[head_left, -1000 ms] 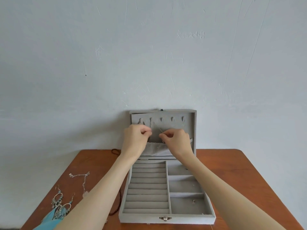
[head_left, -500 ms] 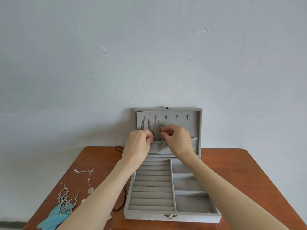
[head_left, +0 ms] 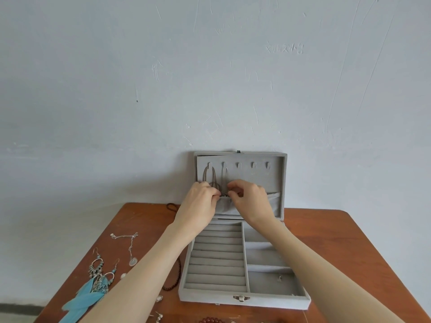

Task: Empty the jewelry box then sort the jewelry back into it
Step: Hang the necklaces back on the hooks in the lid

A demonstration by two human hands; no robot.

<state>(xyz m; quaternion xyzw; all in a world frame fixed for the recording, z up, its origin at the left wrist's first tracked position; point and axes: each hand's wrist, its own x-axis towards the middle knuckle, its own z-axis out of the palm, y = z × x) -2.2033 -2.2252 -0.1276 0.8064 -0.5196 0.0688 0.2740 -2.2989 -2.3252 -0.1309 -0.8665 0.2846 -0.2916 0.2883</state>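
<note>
Both hands, left (head_left: 200, 201) and right (head_left: 250, 198), pinch-grip thin silver chain (head_left: 224, 180) at grey velvet jewelry box (head_left: 245, 299) lid pocket. Risk: chain slips off hook (head_left: 223, 164) (tiny peg), tangles with neighbouring necklace (head_left: 210, 176).

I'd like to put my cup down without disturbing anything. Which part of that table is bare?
The table is bare right of the jewelry box, out to its right edge and far corner. The left side is crowded: a silver chain necklace, blue feather earrings and dark beads. Red beads lie along the near edge. Both hands work at the lid.
</note>
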